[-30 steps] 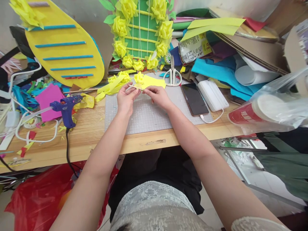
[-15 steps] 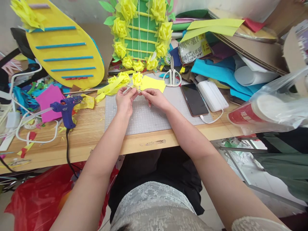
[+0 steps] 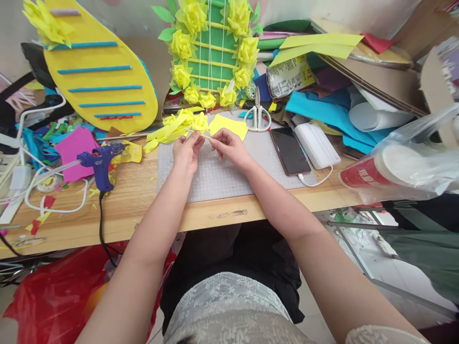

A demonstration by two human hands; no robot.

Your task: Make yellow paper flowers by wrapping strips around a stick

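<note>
My left hand (image 3: 186, 150) is closed above the grey cutting mat (image 3: 222, 177), holding a yellow paper flower (image 3: 200, 122) by its base. A thin pale stick (image 3: 189, 130) runs crosswise just under the petals, partly hidden by my fingers. At the stick's right end, my right hand (image 3: 229, 147) pinches with thumb and forefinger. Behind my hands lies a flat yellow paper sheet (image 3: 229, 126). More crumpled yellow paper pieces (image 3: 172, 125) lie to the left of the flower.
A blue glue gun (image 3: 101, 165) stands on the left, its cord over the table edge. White scissors (image 3: 257, 114), a phone (image 3: 291, 150) and a white power bank (image 3: 317, 143) are on the right, with a bagged cup (image 3: 366, 169) beyond. A flower-trimmed green panel (image 3: 215, 52) stands behind.
The yellow flower has tipped lower and slightly left in my left hand. My right fingers have shifted a little and opened slightly away from the flower's base.
</note>
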